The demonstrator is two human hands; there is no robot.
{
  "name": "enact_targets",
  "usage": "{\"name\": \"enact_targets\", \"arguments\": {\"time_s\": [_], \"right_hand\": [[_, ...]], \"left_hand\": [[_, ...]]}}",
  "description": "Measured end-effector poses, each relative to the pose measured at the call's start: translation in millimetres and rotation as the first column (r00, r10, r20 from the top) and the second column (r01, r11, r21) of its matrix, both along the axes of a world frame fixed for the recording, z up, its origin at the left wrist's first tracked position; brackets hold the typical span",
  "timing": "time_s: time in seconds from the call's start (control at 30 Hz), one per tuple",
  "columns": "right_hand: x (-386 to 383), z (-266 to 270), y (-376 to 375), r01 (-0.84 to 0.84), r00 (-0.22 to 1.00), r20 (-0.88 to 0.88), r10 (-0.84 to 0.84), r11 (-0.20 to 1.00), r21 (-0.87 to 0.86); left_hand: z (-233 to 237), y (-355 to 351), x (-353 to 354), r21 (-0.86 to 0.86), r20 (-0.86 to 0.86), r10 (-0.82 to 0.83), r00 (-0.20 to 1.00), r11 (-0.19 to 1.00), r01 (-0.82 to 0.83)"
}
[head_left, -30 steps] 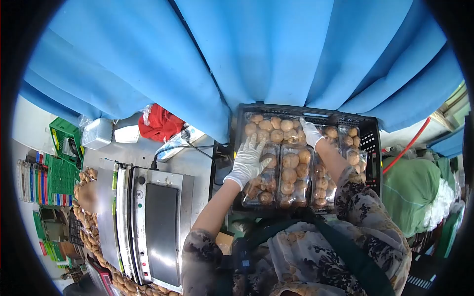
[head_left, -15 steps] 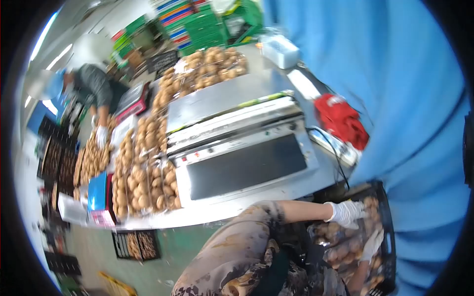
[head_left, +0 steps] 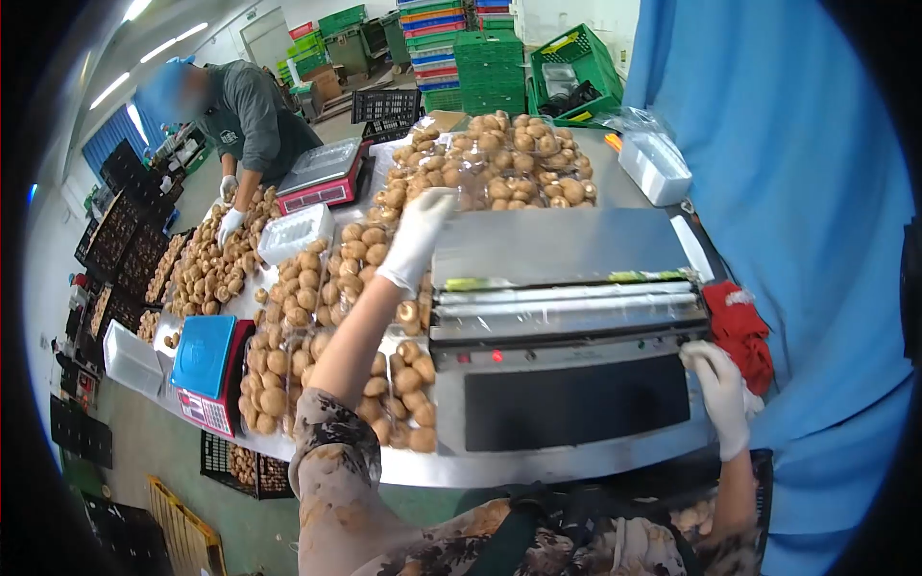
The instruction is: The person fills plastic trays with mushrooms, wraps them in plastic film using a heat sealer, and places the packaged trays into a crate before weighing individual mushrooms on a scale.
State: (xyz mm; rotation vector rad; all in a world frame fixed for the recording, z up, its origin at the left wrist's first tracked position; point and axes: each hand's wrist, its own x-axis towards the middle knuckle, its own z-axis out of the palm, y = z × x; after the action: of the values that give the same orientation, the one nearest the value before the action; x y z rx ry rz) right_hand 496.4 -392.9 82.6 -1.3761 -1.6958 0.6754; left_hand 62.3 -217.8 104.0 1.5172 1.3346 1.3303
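Observation:
My left hand (head_left: 417, 242), in a white glove, reaches over the trays of brown mushrooms (head_left: 360, 252) at the far left corner of the wrapping machine (head_left: 567, 331). Its fingers are stretched out, and no held thing shows in them. At the machine's right front corner is my right hand (head_left: 718, 396), also gloved. Its fingers are bent over the end of the control panel beside a knob, with the thumb apart. A red light glows on that panel. Film-covered mushroom packs (head_left: 523, 158) lie behind the machine's metal top.
A co-worker (head_left: 254, 115) handles loose mushrooms (head_left: 206, 264) at the far left. Two scales (head_left: 322, 165) (head_left: 206, 355) and white empty trays (head_left: 655, 168) stand on the table. A red cloth (head_left: 738, 331) lies by the blue curtain (head_left: 816, 240). Below sits a black crate (head_left: 762, 480).
Both my hands have come up from the mushroom crate at the lower right. My left hand has swung to the far left of the machine, my right to its front corner. The view has turned.

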Motion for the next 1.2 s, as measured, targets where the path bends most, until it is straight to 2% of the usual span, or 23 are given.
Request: {"name": "enact_targets", "arguments": {"time_s": [0.07, 0.13, 0.17, 0.2, 0.27, 0.33, 0.4, 0.47, 0.5, 0.57, 0.63, 0.7, 0.73, 0.77, 0.87, 0.9, 1.0, 1.03, 1.13, 1.17, 1.2], "right_hand": [[-53.7, 8.3, 67.2, -0.178, 0.983, -0.055, 0.173, 0.980, -0.093], [-113.0, 17.3, 132.0, -0.359, 0.932, -0.092, 0.351, 0.929, -0.091], [-143.0, 21.7, 161.7, -0.365, 0.929, -0.122, 0.349, 0.918, -0.154], [-172.2, 24.1, 191.4, -0.372, 0.926, -0.151, 0.345, 0.903, -0.216], [-224.3, 12.6, 256.9, -0.404, 0.915, -0.127, 0.383, 0.875, -0.269], [-268.2, 0.1, 312.2, -0.372, 0.928, -0.135, 0.346, 0.861, -0.347], [-300.4, -23.2, 363.0, -0.331, 0.941, -0.058, 0.332, 0.876, -0.350], [-329.6, -54.7, 418.6, -0.245, 0.933, 0.132, 0.335, 0.858, -0.452], [-340.2, -59.1, 424.9, -0.272, 0.918, 0.170, 0.359, 0.881, -0.387], [-357.5, -61.5, 432.5, -0.207, 0.912, 0.242, 0.332, 0.880, -0.428], [-366.6, -72.3, 443.0, -0.162, 0.897, 0.306, 0.320, 0.880, -0.446], [-371.2, -87.0, 452.3, -0.210, 0.859, 0.363, 0.362, 0.894, -0.395], [-371.6, -95.4, 457.2, -0.233, 0.840, 0.390, 0.377, 0.900, -0.368], [-372.7, -101.6, 462.0, -0.298, 0.729, 0.558, 0.395, 0.918, -0.261], [-374.1, -127.1, 472.8, -0.232, 0.859, 0.420, 0.292, 0.954, -0.188], [-372.8, -123.4, 468.6, -0.313, 0.813, 0.481, 0.328, 0.943, -0.114], [-366.5, -105.3, 443.3, -0.283, 0.946, 0.070, 0.316, 0.913, -0.293], [-364.3, -97.8, 437.4, -0.278, 0.951, 0.038, 0.306, 0.906, -0.319], [-355.0, -75.7, 421.2, -0.263, 0.964, -0.054, 0.259, 0.920, -0.291], [-349.4, -68.7, 415.2, -0.249, 0.968, -0.088, 0.233, 0.921, -0.299], [-342.2, -64.9, 409.8, -0.251, 0.967, -0.120, 0.226, 0.927, -0.279]], "left_hand": [[-32.1, 53.3, -81.4, 0.038, -0.184, 0.152, 0.971, 0.988, -0.147], [-39.3, 75.2, -123.3, -0.087, -0.147, 0.213, 0.966, 0.970, -0.227], [-70.3, 105.8, -155.3, 0.037, -0.275, 0.266, 0.924, 0.963, -0.266], [-74.0, 112.1, -165.7, 0.041, -0.406, 0.280, 0.870, 0.956, -0.289], [-67.9, 118.7, -174.1, -0.145, -0.656, 0.114, 0.746, 0.951, -0.273], [-86.1, 132.7, -179.3, -0.159, -0.748, 0.073, 0.660, 0.945, -0.285], [-81.2, 135.9, -171.4, -0.251, -0.777, 0.003, 0.630, 0.916, -0.313], [-85.9, 147.0, -168.9, -0.191, -0.814, 0.045, 0.579, 0.921, -0.340], [-86.0, 150.3, -167.4, -0.187, -0.823, 0.042, 0.567, 0.922, -0.339], [-134.6, 186.5, -187.9, -0.185, -0.835, -0.032, 0.550, 0.957, -0.225], [-150.6, 196.5, -189.8, -0.177, -0.836, -0.074, 0.544, 0.974, -0.140], [-148.4, 192.9, -185.6, -0.388, -0.481, -0.146, 0.865, 0.920, -0.060], [-133.8, 184.4, -178.2, -0.468, -0.257, -0.152, 0.954, 0.884, 0.015], [-109.8, 170.2, -167.1, -0.515, -0.095, -0.110, 0.989, 0.856, 0.045], [-112.1, 166.0, -161.5, -0.446, -0.080, 0.013, 0.997, 0.894, -0.047], [-114.3, 165.1, -160.5, -0.422, -0.091, 0.027, 0.995, 0.904, -0.063], [-115.4, 161.1, -157.8, -0.340, -0.124, 0.068, 0.990, 0.934, -0.107], [-111.6, 159.2, -156.1, -0.336, -0.114, 0.087, 0.990, 0.934, -0.121], [-89.1, 155.1, -150.2, -0.175, -0.259, 0.114, 0.959, 0.971, -0.163], [-79.1, 151.6, -146.8, -0.252, -0.209, 0.086, 0.974, 0.958, -0.139], [-73.7, 152.0, -144.3, -0.213, -0.251, 0.078, 0.965, 0.968, -0.134]]}}
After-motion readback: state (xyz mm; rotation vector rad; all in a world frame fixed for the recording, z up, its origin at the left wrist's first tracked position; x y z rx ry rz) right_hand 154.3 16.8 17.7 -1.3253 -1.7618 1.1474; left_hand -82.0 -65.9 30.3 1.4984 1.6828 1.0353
